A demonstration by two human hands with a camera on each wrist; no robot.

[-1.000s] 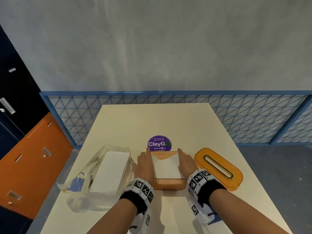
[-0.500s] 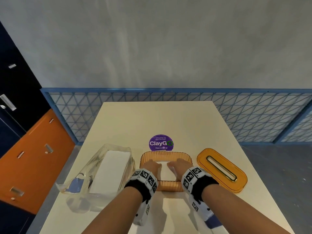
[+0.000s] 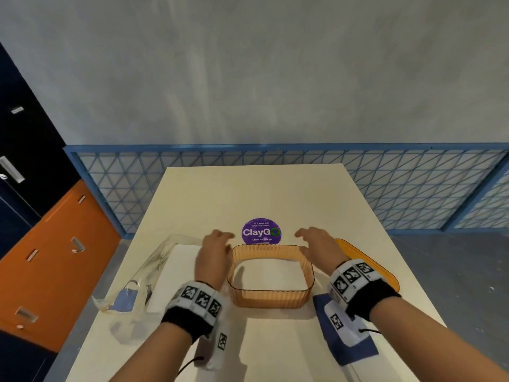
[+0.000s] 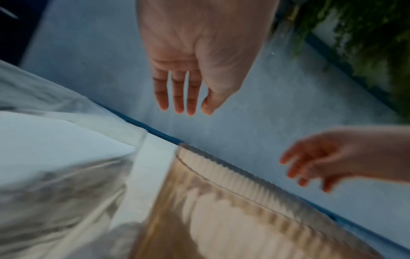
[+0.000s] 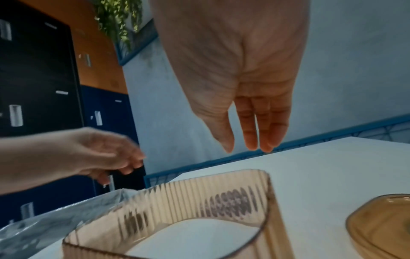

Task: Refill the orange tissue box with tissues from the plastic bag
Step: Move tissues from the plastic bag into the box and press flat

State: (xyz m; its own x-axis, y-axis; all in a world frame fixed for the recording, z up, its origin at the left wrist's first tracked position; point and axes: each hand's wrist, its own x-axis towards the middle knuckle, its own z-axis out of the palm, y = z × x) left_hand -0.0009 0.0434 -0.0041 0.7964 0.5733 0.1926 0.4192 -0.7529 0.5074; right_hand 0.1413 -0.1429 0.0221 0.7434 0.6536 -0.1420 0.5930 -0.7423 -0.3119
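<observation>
The ribbed orange tissue box [image 3: 271, 295] stands lidless on the cream table [image 3: 253, 194], with a white stack of tissues [image 3: 268, 274] lying flat inside it [image 5: 193, 234]. My left hand [image 3: 213, 253] hovers above the box's left side, fingers relaxed and empty [image 4: 179, 91]. My right hand [image 3: 316, 245] hovers above its right side, also empty [image 5: 250, 122]. The clear plastic bag [image 3: 154, 271] lies to the left with more white tissues [image 3: 176, 271] in it. The orange slotted lid [image 3: 385, 274] lies to the right, partly behind my right wrist.
A round purple ClayGo sticker [image 3: 261, 231] is on the table just beyond the box. A blue mesh railing [image 3: 275, 161] runs behind the table. Orange and dark lockers [image 3: 55, 244] stand at the left. A blue and white pack [image 3: 347, 332] lies under my right wrist.
Both hands pressed the tissue stack down into the box, then lifted out and apart; they now hover empty above its two sides. The head view has tilted slightly.
</observation>
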